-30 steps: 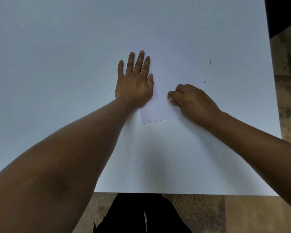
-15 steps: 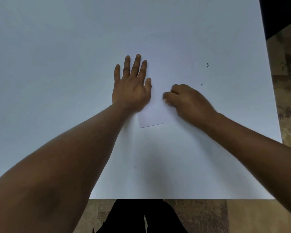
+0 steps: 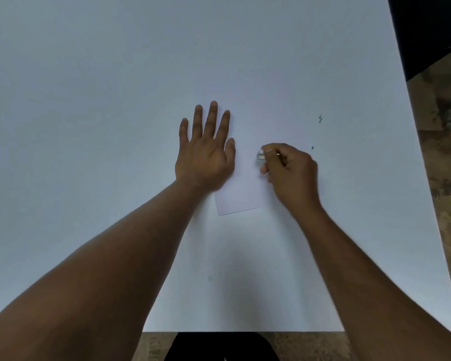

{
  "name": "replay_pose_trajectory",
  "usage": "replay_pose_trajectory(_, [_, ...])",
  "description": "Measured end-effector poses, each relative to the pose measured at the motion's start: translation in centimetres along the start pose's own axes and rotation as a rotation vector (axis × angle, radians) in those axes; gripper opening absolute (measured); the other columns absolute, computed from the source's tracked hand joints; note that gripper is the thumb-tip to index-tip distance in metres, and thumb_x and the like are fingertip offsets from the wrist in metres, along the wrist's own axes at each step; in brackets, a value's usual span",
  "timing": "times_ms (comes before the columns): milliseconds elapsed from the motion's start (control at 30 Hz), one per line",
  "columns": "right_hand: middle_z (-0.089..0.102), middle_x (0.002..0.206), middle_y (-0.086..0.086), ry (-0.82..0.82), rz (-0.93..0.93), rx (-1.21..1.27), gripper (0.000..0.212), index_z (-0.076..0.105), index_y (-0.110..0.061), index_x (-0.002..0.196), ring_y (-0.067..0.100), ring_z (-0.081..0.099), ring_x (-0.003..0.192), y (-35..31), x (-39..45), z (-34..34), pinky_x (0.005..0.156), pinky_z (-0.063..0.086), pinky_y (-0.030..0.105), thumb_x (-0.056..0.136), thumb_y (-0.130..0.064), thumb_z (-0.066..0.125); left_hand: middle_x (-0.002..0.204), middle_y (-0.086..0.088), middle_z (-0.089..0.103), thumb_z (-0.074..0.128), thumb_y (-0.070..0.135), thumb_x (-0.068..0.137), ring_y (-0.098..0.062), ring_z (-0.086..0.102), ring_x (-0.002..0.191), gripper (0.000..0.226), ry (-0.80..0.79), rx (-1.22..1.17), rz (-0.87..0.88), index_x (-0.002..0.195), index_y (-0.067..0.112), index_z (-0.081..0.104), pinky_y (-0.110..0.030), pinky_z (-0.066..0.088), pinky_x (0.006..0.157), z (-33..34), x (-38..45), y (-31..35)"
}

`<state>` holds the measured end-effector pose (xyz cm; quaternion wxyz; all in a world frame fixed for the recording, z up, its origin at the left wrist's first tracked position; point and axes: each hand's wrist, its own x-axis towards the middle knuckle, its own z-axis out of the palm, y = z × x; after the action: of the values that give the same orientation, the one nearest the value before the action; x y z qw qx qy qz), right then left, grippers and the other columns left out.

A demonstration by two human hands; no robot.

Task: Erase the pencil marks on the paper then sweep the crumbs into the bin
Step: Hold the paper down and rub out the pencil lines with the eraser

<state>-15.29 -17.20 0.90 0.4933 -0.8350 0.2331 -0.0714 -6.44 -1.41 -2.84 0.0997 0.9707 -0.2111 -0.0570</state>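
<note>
The paper [image 3: 241, 196] lies flat on the white counter [image 3: 89, 126], near its middle. The left hand [image 3: 205, 155] lies palm down with straight, slightly spread fingers, pressing the paper's left edge. The right hand [image 3: 290, 170] rests on the paper's right part, its fingers curled, pinching a small white eraser [image 3: 260, 155] between thumb and forefinger against the sheet. Two small dark marks [image 3: 320, 119] show on the counter to the right of the hands.

Smooth matt white table [image 3: 115, 100], matt paper sheet [image 3: 241, 194], mottled rough floor [image 3: 445, 152].
</note>
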Motion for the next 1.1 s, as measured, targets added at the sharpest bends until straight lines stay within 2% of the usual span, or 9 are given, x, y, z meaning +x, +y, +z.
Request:
replay_pose_trajectory(133, [0.074,0.082,-0.003,0.0,-0.061,-0.098,0.02,0.073,-0.015,0.103,0.012,0.067,0.073,-1.7,0.8,2.6,0.074,0.057,0.032,0.092,-0.029,0.064,0.173,-0.001,-0.006,0.016,0.043,0.107,-0.025,-0.012,0.158,0.061,-0.016,0.003,-0.005,0.165,0.026,0.006,-0.052,-0.004,0.127,-0.1,0.1,-0.1])
replay_pose_trajectory(300, [0.058,0.06,0.005,-0.017,-0.316,-0.411,0.025,0.06,-0.008,0.074,0.026,0.053,0.056,-2.0,1.7,4.3,0.056,0.048,0.038,0.093,-0.023,0.055,0.173,0.0,-0.005,0.012,0.045,0.107,-0.025,-0.012,0.158,0.061,-0.014,0.02,-0.006,0.165,0.026,0.005,-0.051,-0.005,0.127,0.1,0.1,-0.2])
replay_pose_trajectory(433, [0.062,0.066,0.01,0.085,-0.424,-0.625,0.014,0.066,-0.011,0.081,0.032,0.058,0.059,0.1,2.6,2.5,0.053,0.039,0.032,0.088,-0.019,0.057,0.173,0.0,-0.006,0.013,0.043,0.106,-0.024,-0.012,0.158,0.062,-0.018,0.008,-0.017,0.165,0.025,0.004,-0.051,-0.005,0.127,0.0,0.2,0.1])
replay_pose_trajectory(500, [0.065,0.07,0.012,0.197,-0.393,-0.707,0.013,0.068,-0.012,0.082,0.035,0.061,0.064,1.5,3.7,0.0,0.053,0.039,0.033,0.086,-0.019,0.057,0.173,0.001,-0.005,0.014,0.042,0.106,-0.024,-0.012,0.158,0.061,-0.023,0.004,-0.022,0.164,0.025,0.005,-0.052,-0.005,0.127,-0.1,0.2,0.1])
replay_pose_trajectory(600, [0.065,0.072,0.012,0.215,-0.239,-0.75,0.019,0.065,-0.01,0.081,0.036,0.06,0.068,2.9,5.1,-3.3,0.059,0.036,0.031,0.09,-0.019,0.051,0.173,0.001,-0.006,0.013,0.042,0.106,-0.024,-0.013,0.158,0.061,-0.03,0.003,-0.022,0.164,0.026,0.004,-0.052,-0.005,0.127,-0.1,0.2,0.0])
replay_pose_trajectory(700, [0.062,0.064,0.01,0.231,-0.187,-0.624,0.02,0.063,-0.008,0.076,0.032,0.057,0.061,2.9,5.7,-3.6,0.059,0.048,0.036,0.086,-0.019,0.049,0.173,0.001,-0.005,0.014,0.042,0.106,-0.025,-0.012,0.158,0.061,-0.022,-0.003,-0.022,0.164,0.026,0.005,-0.052,-0.005,0.127,-0.1,0.2,0.1])
replay_pose_trajectory(833, [0.067,0.069,0.011,0.22,-0.308,-0.479,0.027,0.069,-0.012,0.087,0.033,0.062,0.064,0.8,4.0,0.4,0.06,0.05,0.035,0.086,-0.027,0.047,0.173,0.0,-0.004,0.015,0.042,0.106,-0.025,-0.011,0.158,0.061,-0.013,0.002,-0.018,0.164,0.025,0.006,-0.053,-0.004,0.127,0.0,0.2,0.1])
replay_pose_trajectory(967, [0.062,0.069,0.006,0.072,-0.451,-0.579,0.019,0.067,-0.012,0.087,0.029,0.06,0.06,0.2,2.3,3.8,0.055,0.043,0.031,0.089,-0.023,0.051,0.173,0.0,-0.004,0.016,0.044,0.107,-0.025,-0.011,0.158,0.061,-0.013,0.019,-0.013,0.164,0.025,0.005,-0.053,-0.003,0.127,0.1,0.2,-0.1])
replay_pose_trajectory(1100, [0.065,0.073,0.011,0.257,-0.365,-0.784,0.02,0.068,-0.014,0.087,0.034,0.063,0.066,3.1,5.1,-1.0,0.056,0.042,0.034,0.088,-0.022,0.049,0.173,0.0,-0.005,0.014,0.043,0.106,-0.025,-0.011,0.158,0.062,-0.02,0.01,-0.013,0.164,0.025,0.005,-0.052,-0.004,0.127,0.1,0.3,-0.1])
